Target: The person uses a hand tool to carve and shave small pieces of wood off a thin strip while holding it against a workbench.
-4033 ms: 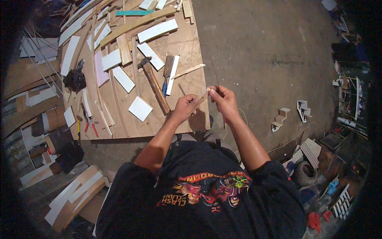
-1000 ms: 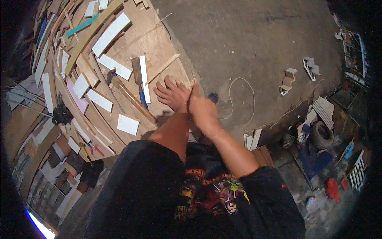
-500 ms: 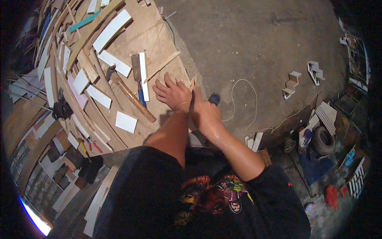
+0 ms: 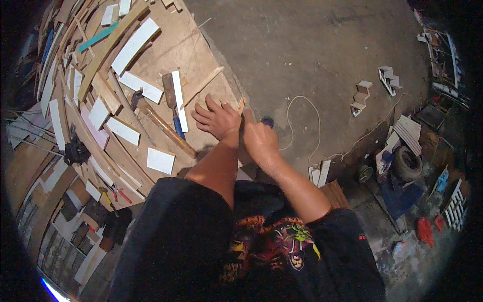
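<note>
My left hand (image 4: 220,119) lies palm down at the right edge of the wooden worktop (image 4: 201,55), fingers spread, beside a short piece of wood (image 4: 241,104) with a pale tip. Close against it, my right hand (image 4: 259,137) is closed, its index finger stretched forward. A narrow dark strip shows between the hands. Past the right knuckles a dark, rounded end (image 4: 267,122) sticks out; what the right hand grips is mostly hidden. Left of my left hand lie a chisel (image 4: 176,116) with a blue handle, a white strip (image 4: 179,100) and a hammer (image 4: 166,127).
White-faced offcuts (image 4: 161,160) and long wood strips (image 4: 95,65) crowd the worktop's left side. A pale cord (image 4: 318,126) loops over the floor at right. Two stepped wooden pieces (image 4: 361,98), a tyre (image 4: 405,165) and scrap boards lie farther right.
The whole view has shifted slightly left. My left hand stays spread in place; my right hand has moved slightly beside it, and less of the dark rounded end shows.
</note>
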A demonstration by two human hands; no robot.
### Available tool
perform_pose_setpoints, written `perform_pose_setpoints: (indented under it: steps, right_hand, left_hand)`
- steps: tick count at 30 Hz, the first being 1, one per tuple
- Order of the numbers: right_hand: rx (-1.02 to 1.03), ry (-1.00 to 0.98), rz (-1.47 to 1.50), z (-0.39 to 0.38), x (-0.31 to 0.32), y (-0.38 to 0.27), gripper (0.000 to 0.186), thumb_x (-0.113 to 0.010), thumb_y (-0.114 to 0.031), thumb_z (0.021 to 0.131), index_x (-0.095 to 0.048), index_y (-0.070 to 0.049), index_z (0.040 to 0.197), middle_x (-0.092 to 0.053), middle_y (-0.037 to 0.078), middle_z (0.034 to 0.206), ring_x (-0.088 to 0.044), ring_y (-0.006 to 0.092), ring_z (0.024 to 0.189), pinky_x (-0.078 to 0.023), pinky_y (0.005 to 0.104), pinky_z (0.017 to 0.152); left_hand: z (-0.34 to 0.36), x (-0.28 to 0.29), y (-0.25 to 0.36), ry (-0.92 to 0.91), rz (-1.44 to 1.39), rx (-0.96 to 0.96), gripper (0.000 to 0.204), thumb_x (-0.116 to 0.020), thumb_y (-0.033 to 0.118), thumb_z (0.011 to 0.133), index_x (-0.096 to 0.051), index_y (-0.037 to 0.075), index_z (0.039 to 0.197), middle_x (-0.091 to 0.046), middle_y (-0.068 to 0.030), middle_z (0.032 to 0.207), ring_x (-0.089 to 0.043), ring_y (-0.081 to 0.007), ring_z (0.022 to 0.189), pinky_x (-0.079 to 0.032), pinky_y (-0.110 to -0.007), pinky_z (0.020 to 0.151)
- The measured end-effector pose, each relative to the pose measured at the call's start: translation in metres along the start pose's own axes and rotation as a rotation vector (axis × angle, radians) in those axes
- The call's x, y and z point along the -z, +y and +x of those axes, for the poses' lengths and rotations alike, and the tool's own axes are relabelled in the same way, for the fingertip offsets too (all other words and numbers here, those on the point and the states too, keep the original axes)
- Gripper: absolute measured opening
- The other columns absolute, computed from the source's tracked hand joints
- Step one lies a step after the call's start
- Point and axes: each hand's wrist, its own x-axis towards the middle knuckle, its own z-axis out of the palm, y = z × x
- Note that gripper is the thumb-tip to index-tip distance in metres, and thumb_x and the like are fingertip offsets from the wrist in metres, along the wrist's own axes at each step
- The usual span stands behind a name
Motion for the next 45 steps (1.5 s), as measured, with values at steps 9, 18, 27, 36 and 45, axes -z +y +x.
perform_pose_setpoints:
  steps: [9,18,27,36,45]
  right_hand:
    - [-0.032,0.013,0.000,-0.006,0.000,-0.008,0.067,-0.057,-0.002,0.083,-0.036,0.007,0.146,-0.067,0.026,0.068,-0.069,0.0429,0.061,-0.055,0.0538,0.055]
    - [0.006,0.096,-0.018,0.014,-0.033,0.006,0.076,-0.060,-0.009,0.083,-0.030,0.005,0.152,-0.068,0.023,0.067,-0.070,0.0396,0.059,-0.055,0.0526,0.051]
    - [-0.064,0.001,0.032,-0.022,-0.034,0.004,0.098,-0.076,-0.028,0.078,-0.024,0.004,0.155,-0.071,0.020,0.082,-0.072,0.0359,0.070,-0.059,0.0434,0.061]
    - [-0.160,-0.115,0.357,-0.028,-0.031,0.019,0.060,-0.080,-0.038,0.071,-0.068,-0.005,0.119,-0.072,0.019,0.090,-0.071,0.0397,0.081,-0.057,0.0488,0.073]
    - [0.125,0.249,0.309,-0.035,-0.058,0.017,0.073,-0.071,-0.017,0.080,-0.045,-0.006,0.147,-0.071,0.021,0.083,-0.070,0.0433,0.075,-0.057,0.0506,0.068]
  left_hand:
    - [0.002,0.002,-0.002,-0.019,0.024,0.006,0.057,-0.053,0.034,0.097,-0.037,0.015,0.148,-0.029,-0.0257,0.152,-0.020,-0.0486,0.144,-0.020,-0.060,0.112]
    - [0.003,-0.001,-0.003,0.016,0.022,0.003,0.056,-0.051,0.036,0.097,-0.039,0.013,0.146,-0.031,-0.0256,0.150,-0.023,-0.0486,0.143,-0.021,-0.060,0.112]
    - [0.003,-0.002,-0.005,-0.012,0.012,0.000,0.058,-0.051,0.034,0.098,-0.034,0.015,0.150,-0.027,-0.0269,0.153,-0.018,-0.0489,0.145,-0.019,-0.060,0.113]
    - [0.001,-0.001,-0.007,-0.028,0.031,-0.003,0.059,-0.052,0.031,0.099,-0.031,0.015,0.152,-0.023,-0.0275,0.155,-0.015,-0.0481,0.146,-0.016,-0.060,0.114]
    - [0.000,-0.006,-0.008,-0.031,0.011,-0.006,0.062,-0.053,0.034,0.098,-0.031,0.015,0.153,-0.024,-0.0296,0.155,-0.019,-0.0512,0.144,-0.018,-0.063,0.113]
